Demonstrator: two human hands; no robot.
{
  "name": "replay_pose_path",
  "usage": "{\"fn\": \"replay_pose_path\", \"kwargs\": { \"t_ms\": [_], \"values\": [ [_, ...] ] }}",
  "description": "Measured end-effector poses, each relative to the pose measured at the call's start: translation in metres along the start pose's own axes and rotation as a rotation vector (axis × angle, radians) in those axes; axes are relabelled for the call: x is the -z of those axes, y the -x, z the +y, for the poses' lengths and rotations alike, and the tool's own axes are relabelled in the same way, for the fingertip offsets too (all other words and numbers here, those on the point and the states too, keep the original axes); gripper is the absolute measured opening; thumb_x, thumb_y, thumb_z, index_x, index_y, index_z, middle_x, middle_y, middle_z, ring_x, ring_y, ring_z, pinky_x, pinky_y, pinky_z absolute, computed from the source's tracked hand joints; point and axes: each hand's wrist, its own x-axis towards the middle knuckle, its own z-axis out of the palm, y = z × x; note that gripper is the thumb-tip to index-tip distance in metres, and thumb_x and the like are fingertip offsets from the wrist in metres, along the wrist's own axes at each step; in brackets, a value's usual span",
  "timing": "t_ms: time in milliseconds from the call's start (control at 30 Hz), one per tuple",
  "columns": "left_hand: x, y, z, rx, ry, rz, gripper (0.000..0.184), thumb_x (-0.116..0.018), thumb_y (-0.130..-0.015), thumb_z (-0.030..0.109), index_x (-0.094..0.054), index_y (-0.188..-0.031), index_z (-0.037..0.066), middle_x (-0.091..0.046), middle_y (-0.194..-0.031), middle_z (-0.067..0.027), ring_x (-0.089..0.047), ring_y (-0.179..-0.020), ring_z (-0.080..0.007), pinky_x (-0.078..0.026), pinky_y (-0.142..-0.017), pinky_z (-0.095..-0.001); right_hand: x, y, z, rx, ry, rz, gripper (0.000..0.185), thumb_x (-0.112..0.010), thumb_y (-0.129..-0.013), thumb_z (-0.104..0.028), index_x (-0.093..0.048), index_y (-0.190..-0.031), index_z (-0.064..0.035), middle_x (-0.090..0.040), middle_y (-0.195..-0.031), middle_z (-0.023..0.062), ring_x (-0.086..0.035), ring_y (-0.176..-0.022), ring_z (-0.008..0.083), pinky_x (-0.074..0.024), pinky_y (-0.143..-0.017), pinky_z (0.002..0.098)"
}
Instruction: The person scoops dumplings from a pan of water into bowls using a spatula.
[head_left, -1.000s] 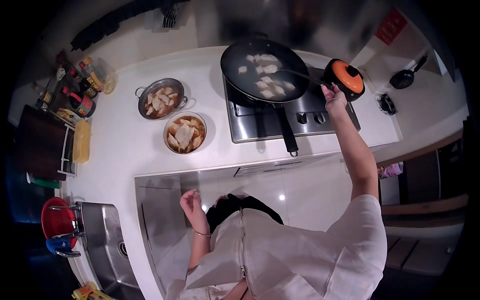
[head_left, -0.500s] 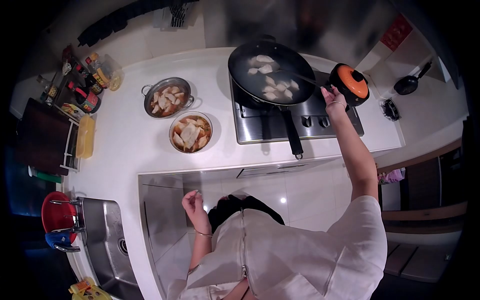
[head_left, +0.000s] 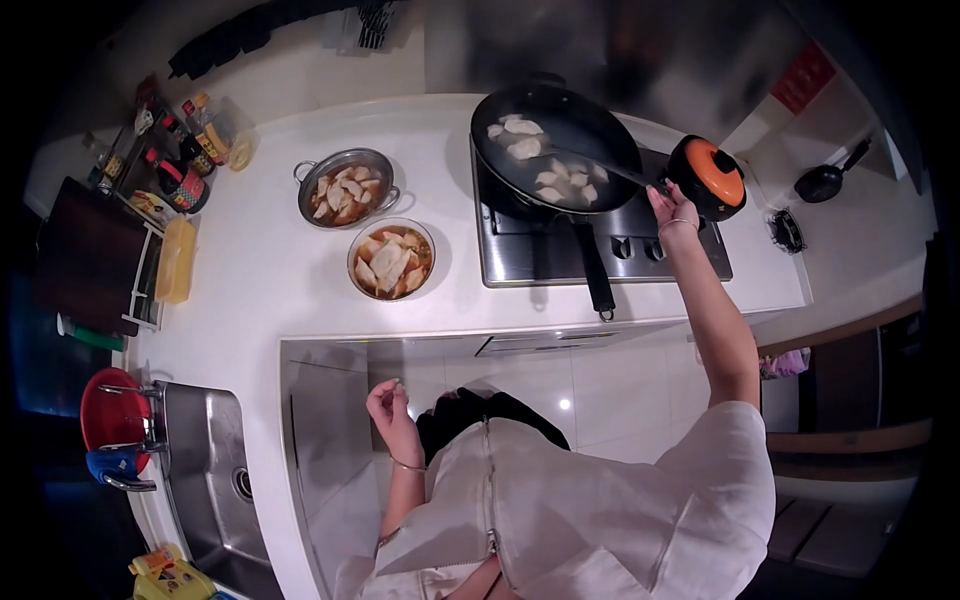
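Observation:
My right hand (head_left: pixel 674 206) is closed around the handle of a dark spatula (head_left: pixel 600 165), whose far end reaches into the black wok (head_left: pixel 530 180). Pale dumplings (head_left: pixel 570 182) lie in the wok in cloudy, steaming liquid; a few sit near the spatula's head, which is partly hidden. The wok stands on the steel gas stove (head_left: pixel 560 262), its black handle (head_left: pixel 595 270) pointing toward me. Held in front of my body, below the counter edge, my left hand (head_left: pixel 390 402) has loosely curled fingers with nothing visible in them.
Left of the stove stand a metal pot (head_left: pixel 310 215) and a glass bowl (head_left: pixel 353 262), both with dumplings in reddish broth. An orange-lidded pot (head_left: pixel 722 178) is close to my right hand. Sauce bottles (head_left: pixel 180 185) line the left side, above a sink (head_left: pixel 210 470).
The spatula has shifted within the wok, and the dumplings have moved, some gathering toward the far left. My right hand has moved slightly down. My left hand stays in place.

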Motion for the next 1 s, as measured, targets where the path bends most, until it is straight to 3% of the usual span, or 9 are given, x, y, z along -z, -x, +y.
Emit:
{"fn": "replay_pose_path", "kwargs": {
  "t_ms": [333,600,1000],
  "values": [
    [-0.005,0.002,-0.001,0.001,0.008,-0.031,0.016,-0.048,-0.076,0.006,-0.044,-0.091,0.006,-0.043,-0.082,-0.0012,-0.042,-0.074,-0.0081,-0.036,-0.068,-0.0203,0.014,0.040,-0.002,-0.069,0.079,-0.075,0.017,-0.042,-0.080,-0.012,-0.047,-0.087,0.0036,-0.048,-0.085,0.0171,-0.051,-0.079,0.0321,-0.0460,-0.074,0.0374],
    [0.006,-0.003,-0.026,-0.029,-0.006,-0.058,0.016,-0.049,-0.074,0.003,-0.045,-0.090,0.005,-0.041,-0.091,-0.0021,-0.042,-0.079,-0.0096,-0.035,-0.073,-0.0218,0.033,0.087,-0.002,-0.069,0.022,-0.085,0.016,-0.043,-0.079,-0.009,-0.047,-0.089,0.0024,-0.051,-0.086,0.0130,-0.052,-0.079,0.0303,-0.0449,-0.076,0.0374],
    [-0.004,-0.003,-0.017,-0.036,-0.023,-0.151,0.016,-0.049,-0.074,0.003,-0.046,-0.089,0.005,-0.039,-0.090,-0.0027,-0.043,-0.078,-0.0104,-0.036,-0.071,-0.0229,0.046,0.149,0.010,0.122,0.029,-0.155,0.024,-0.047,-0.078,-0.014,-0.044,-0.096,0.0011,-0.052,-0.082,0.0143,-0.054,-0.076,0.0246,-0.0466,-0.073,0.0303]
  ]
}}
